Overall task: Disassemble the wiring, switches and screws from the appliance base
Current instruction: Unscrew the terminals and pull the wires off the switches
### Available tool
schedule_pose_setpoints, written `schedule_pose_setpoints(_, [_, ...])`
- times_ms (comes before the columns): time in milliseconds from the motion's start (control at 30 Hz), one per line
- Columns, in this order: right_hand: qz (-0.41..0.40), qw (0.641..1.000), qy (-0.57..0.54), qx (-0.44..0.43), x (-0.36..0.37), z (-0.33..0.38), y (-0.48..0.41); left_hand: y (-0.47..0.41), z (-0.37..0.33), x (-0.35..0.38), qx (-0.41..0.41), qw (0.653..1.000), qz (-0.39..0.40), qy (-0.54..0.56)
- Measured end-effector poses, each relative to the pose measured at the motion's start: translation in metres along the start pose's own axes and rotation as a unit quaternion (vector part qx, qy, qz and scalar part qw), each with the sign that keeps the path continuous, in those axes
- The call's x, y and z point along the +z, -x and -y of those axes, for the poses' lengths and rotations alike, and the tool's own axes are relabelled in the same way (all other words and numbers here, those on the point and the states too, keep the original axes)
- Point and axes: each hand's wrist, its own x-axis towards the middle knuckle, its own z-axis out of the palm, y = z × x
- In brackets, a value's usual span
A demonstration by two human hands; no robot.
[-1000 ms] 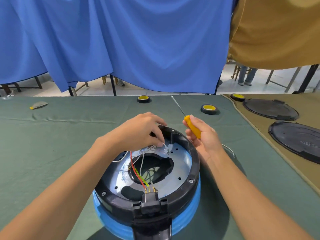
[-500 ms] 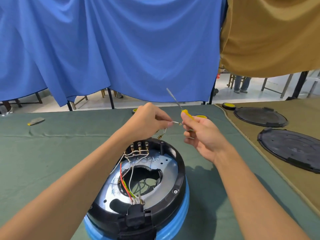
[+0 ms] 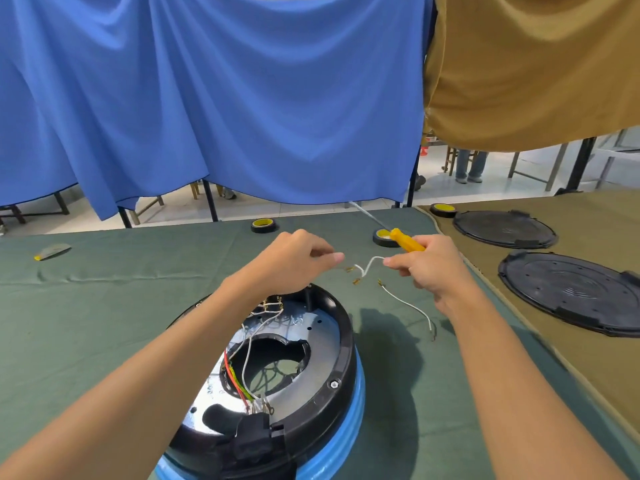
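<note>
Green cloth-covered table (image 3: 104, 306) under everything. Below and between the forearms sits the round appliance base (image 3: 341, 344): black plastic rim, blue body, shiny metal plate (image 3: 320, 336) with a big hole. Inside it there's one red wire, one yellow-green and a few white ones.

Right of the right hand (image 3: 433, 268) are two flat black ribbed plastic discs (image 3: 504, 230) (image 3: 575, 292). Beyond the hands are three black tape rolls with yellow cores (image 3: 264, 225) (image 3: 383, 237) (image 3: 443, 210).

The hands are slightly apart, above the base's far edge. The left hand (image 3: 291, 265) and the right each pinch an end of a thin white wire with brass terminals (image 3: 369, 265). The right also grips a yellow-handled screwdriver (image 3: 407, 242). A second white wire (image 3: 408, 304) is below the right hand.
</note>
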Motion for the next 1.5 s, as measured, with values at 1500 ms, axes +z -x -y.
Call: schedule_pose_setpoints(1500, [0.132, 0.958, 0.240, -0.090, 0.078, 0.033, 0.032, 0.087, 0.120, -0.019, -0.162, 0.911, -0.015, 0.380])
